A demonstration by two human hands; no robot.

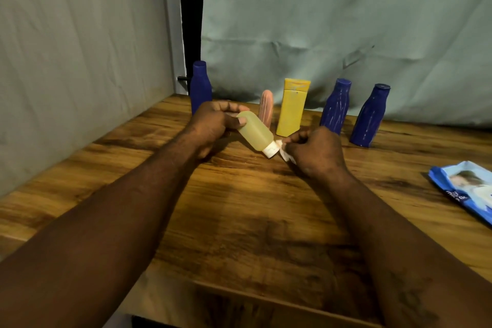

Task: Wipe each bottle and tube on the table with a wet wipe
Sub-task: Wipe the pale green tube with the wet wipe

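Gripping a smooth, translucent pale-yellow bottle [255,133] over the middle of the wood-grain table [239,221], the left hand [213,122] holds it slanted, white cap [270,152] lowest. The right hand [316,152] pinches a crumpled white wet wipe [283,150] just beside that cap. Along the far edge stand three waisted blue bottles [201,88], a flat yellow bottle [291,109] and a pink tube [266,110].

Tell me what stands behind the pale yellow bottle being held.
A pink tube stands upright behind the pale yellow bottle, its lower end partly hidden by it. Behind the left hand holding it stands a blue bottle, lower part covered.
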